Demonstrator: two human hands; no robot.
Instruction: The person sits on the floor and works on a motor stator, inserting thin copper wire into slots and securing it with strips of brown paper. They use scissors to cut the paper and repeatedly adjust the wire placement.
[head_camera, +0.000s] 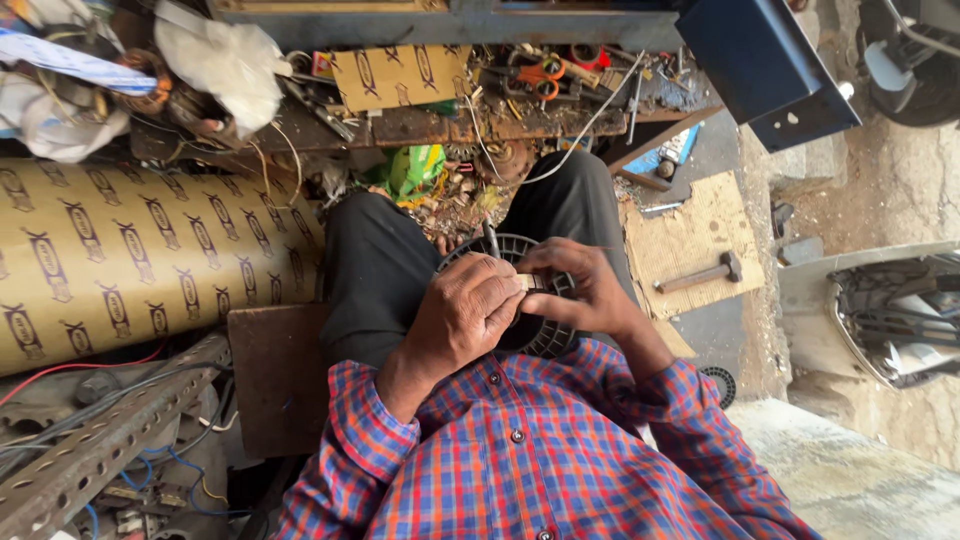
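A round black ribbed part (545, 335), like a fan motor housing, rests on my lap between my knees in black trousers. My left hand (462, 318) lies on top of it with fingers curled over a small pale piece at the rim. My right hand (580, 290) grips the same part from the right side, thumb and fingers pinching near that pale piece. A thin dark rod (491, 238) sticks up from the part just beyond my left hand. My sleeves are red and blue checked.
A large patterned cardboard box (140, 260) stands at the left. A cluttered bench with scissors (541, 76), wires and scraps lies ahead. A hammer (703, 273) rests on a board at the right. Perforated metal angle (100, 450) and wires sit at lower left.
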